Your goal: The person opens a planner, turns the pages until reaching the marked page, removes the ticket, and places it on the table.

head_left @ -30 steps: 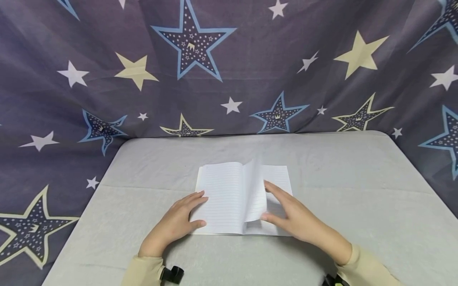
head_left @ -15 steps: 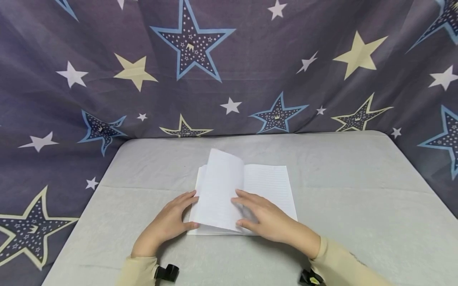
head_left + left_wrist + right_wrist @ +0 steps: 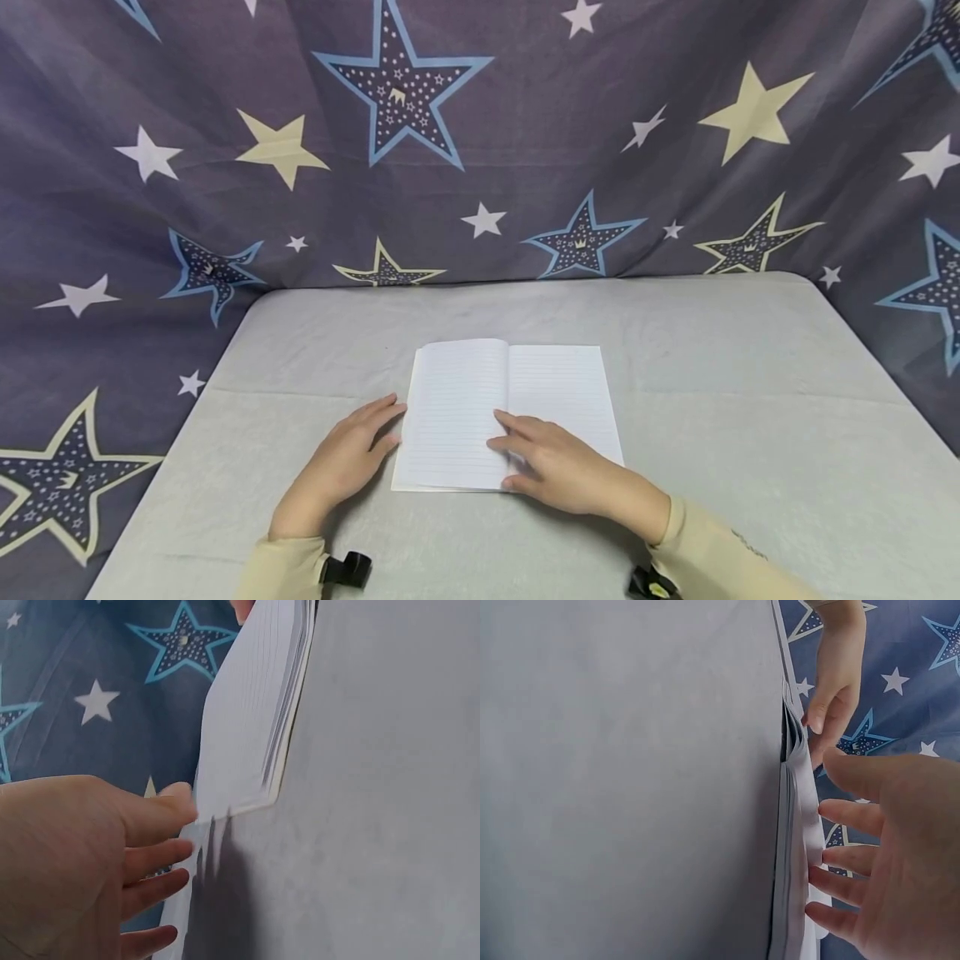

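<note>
An open notebook (image 3: 457, 400) with lined white pages lies on the table, its left and right pages spread nearly flat. My right hand (image 3: 558, 467) is over the lower middle of it, loosely bent fingers at the fold and no page gripped. In the right wrist view the fingertips (image 3: 832, 855) are right at the paper (image 3: 802, 825). My left hand (image 3: 341, 458) is beside the notebook's left edge, fingers relaxed and holding nothing. The left wrist view shows its thumb close to the corner of the pages (image 3: 240, 750).
A pale grey cloth covers the table (image 3: 712, 375). Behind it and at both sides hangs a dark curtain (image 3: 525, 125) with printed stars. Black wrist straps (image 3: 348, 570) sit at the sleeves.
A page lifted on the right has swung over the fold and now lies on the left side. My right hand followed it leftward; my left hand drew slightly away from the notebook.
</note>
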A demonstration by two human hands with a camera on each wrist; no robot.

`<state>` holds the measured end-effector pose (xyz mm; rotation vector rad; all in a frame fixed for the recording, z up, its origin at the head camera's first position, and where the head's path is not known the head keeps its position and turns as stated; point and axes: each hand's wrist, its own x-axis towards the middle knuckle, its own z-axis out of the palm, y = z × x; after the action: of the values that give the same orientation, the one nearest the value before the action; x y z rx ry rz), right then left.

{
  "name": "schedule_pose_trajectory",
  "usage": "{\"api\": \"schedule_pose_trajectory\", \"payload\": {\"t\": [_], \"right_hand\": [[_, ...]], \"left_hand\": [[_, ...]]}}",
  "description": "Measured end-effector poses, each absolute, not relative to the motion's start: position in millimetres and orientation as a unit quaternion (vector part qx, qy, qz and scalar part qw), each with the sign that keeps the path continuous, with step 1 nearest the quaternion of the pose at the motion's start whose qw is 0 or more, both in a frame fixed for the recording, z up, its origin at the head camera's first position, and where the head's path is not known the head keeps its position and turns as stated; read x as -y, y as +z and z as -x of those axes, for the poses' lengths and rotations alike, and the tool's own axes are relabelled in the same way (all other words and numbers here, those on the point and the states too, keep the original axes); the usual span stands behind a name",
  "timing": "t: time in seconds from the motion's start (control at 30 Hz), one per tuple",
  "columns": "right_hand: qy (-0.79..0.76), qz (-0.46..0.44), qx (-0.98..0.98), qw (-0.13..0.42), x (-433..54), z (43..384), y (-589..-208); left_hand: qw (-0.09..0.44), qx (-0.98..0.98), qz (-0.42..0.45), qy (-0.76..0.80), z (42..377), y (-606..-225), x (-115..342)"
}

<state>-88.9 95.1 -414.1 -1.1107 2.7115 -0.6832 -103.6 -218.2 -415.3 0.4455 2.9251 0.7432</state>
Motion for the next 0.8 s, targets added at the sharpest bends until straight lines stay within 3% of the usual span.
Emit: {"api": "schedule_pose_trajectory", "payload": {"t": [0.4,0.8], "right_hand": [[-0.257,0.377,-0.887,0.073,-108,89,-411],[-0.260,0.341,-0.902,0.054,-169,91,-409]], "left_hand": [[0.056,-0.948,-0.213,0.229,102,-423,196],[0.060,-0.944,-0.220,0.237,102,-424,198]]}}
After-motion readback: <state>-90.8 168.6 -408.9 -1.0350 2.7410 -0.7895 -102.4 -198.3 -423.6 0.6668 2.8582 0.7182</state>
